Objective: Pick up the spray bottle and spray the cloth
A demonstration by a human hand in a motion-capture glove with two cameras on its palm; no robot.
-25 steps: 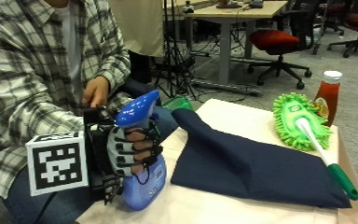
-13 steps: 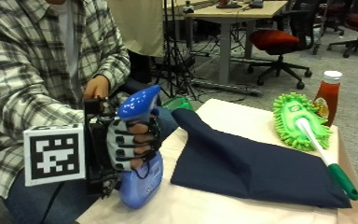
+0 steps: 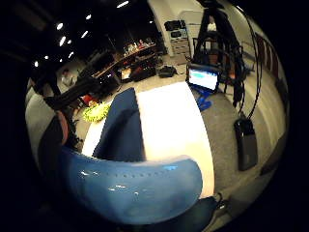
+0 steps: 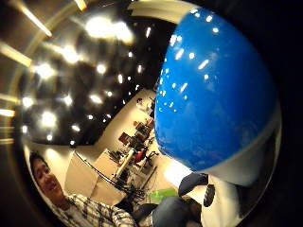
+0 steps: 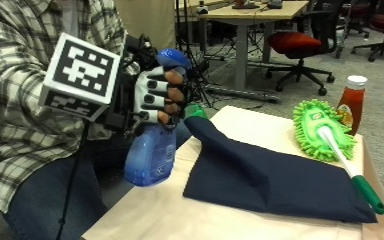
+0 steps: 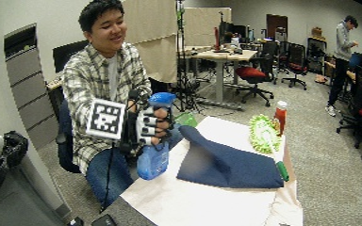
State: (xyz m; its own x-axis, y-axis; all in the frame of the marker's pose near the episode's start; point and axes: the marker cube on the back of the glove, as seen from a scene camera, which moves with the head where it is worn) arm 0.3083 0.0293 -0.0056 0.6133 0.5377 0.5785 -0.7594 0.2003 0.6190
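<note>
A blue spray bottle (image 5: 151, 155) hangs clear of the table in the person's gloved right hand (image 5: 157, 97), its blue head (image 5: 173, 57) showing above the curled fingers (image 5: 169, 93) and its translucent body below them, over the near table edge. The pick-up looks done; by the look of it the step in hand is bringing the nozzle to bear on the cloth. The hand is closed around the bottle's neck, fingers wrapped across the front (whether one sits on the trigger cannot be made out).

Just beyond the hand and below it, a dark navy cloth (image 5: 272, 182) lies on the paper-covered table (image 5: 172, 215), one corner standing up in a fold near the bottle. The little-finger palm view shows the bottle's body (image 3: 130, 186) close to the palm with the cloth (image 3: 123, 128) past it.

The next move, as a judgement, calls for turning the nozzle toward the cloth, then squeezing the trigger while the bottle is held upright.

Farther from the hand, at the table's far side, a green mop head (image 5: 322, 127) rests with its white and green handle (image 5: 352, 175) running alongside the cloth's far edge; a red sauce bottle (image 5: 352, 102) stands behind it.
</note>
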